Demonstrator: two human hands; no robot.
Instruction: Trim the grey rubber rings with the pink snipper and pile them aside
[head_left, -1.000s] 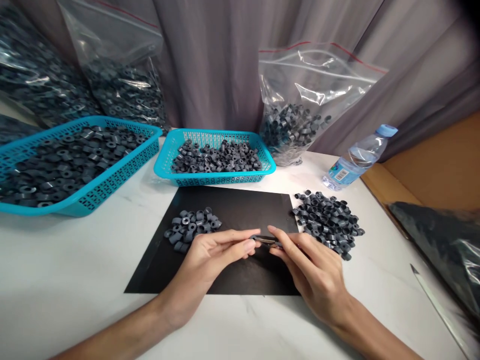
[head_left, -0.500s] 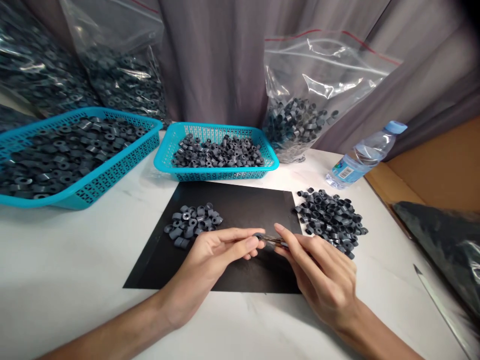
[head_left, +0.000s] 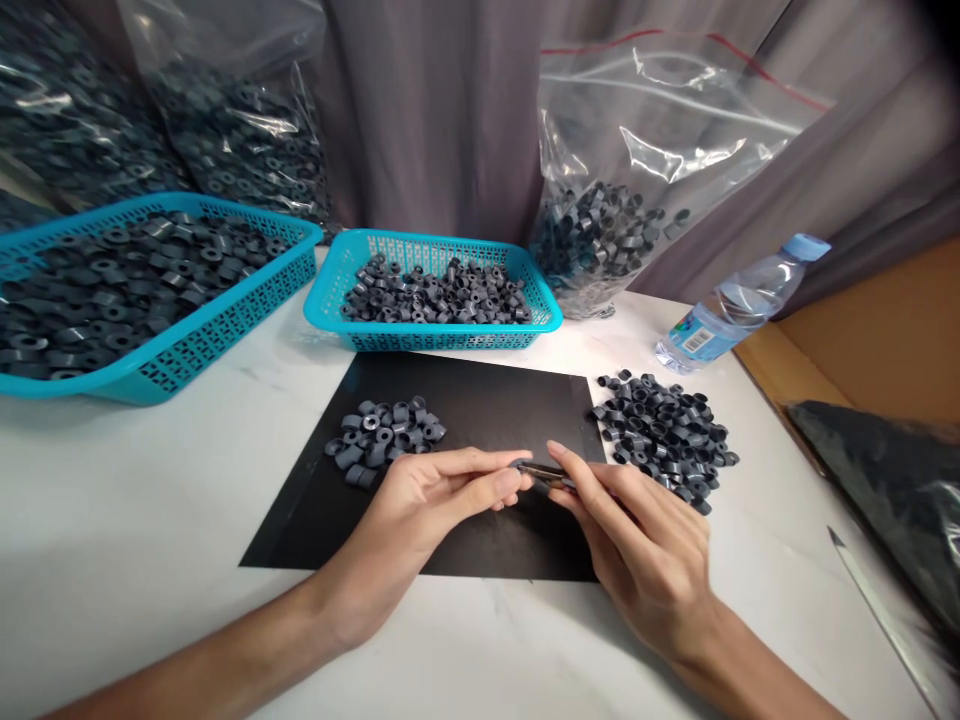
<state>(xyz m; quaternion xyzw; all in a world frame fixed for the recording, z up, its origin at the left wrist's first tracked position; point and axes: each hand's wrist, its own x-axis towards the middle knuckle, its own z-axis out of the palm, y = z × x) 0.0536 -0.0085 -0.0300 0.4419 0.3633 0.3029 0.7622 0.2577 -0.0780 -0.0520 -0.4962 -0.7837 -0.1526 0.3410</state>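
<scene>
Over a black mat (head_left: pixel 465 400) my two hands meet at the middle. My left hand (head_left: pixel 420 515) pinches a small grey ring (head_left: pixel 520 465) between thumb and fingers. My right hand (head_left: pixel 637 545) grips a thin metal tool (head_left: pixel 551 474), likely tweezers or a blade, whose tip touches that ring. A small pile of grey rings (head_left: pixel 382 438) lies on the mat just left of my left hand. A larger pile of grey rings (head_left: pixel 664 435) lies on the white table right of the mat, close to my right hand.
Two blue baskets of grey rings stand behind the mat, a small basket (head_left: pixel 431 290) and a large basket (head_left: pixel 142 290). Clear bags of rings (head_left: pixel 607 230) lean on the curtain. A water bottle (head_left: pixel 739 305) lies at right, near a black bag (head_left: pixel 892 490) and a blade (head_left: pixel 877 600).
Both hands stay pinched together on the ring and tool, barely shifting. The view has tilted slightly, so everything sits a little higher and the mat looks nearer.
</scene>
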